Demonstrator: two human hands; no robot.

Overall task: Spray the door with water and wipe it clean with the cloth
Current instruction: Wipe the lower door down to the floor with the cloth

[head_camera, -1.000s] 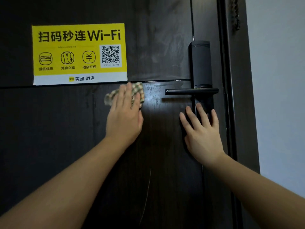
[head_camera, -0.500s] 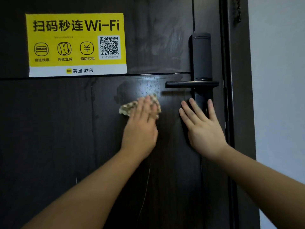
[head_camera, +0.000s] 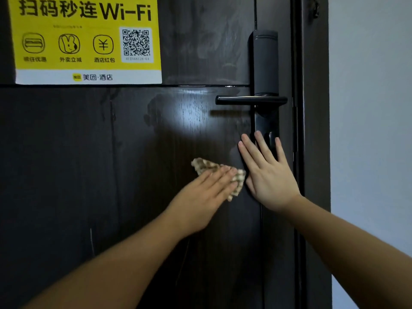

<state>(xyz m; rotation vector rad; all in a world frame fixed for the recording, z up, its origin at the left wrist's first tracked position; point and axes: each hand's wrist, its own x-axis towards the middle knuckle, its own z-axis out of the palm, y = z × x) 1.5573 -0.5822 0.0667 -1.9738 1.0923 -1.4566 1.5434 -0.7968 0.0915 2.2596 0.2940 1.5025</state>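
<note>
A dark wooden door (head_camera: 66, 175) fills the view, with damp smears and a bright glare patch below its cross groove. My left hand (head_camera: 200, 195) lies flat on a checked beige cloth (head_camera: 206, 165), pressing it against the door under the handle. Part of the cloth sticks out above and to the right of my fingers. My right hand (head_camera: 267, 172) rests flat on the door with fingers spread, just right of the cloth, its fingertips over the lower lock plate. No spray bottle is in view.
A black lever handle (head_camera: 249, 100) and tall black lock body (head_camera: 265, 63) sit at the door's right side. A yellow Wi-Fi sticker (head_camera: 87, 39) covers the upper left. The dark door frame (head_camera: 312, 152) and a pale wall (head_camera: 370, 130) lie to the right.
My left hand has slid the cloth down and to the right, from just under the sticker to beside my right hand. The right hand has stayed flat near the lock.
</note>
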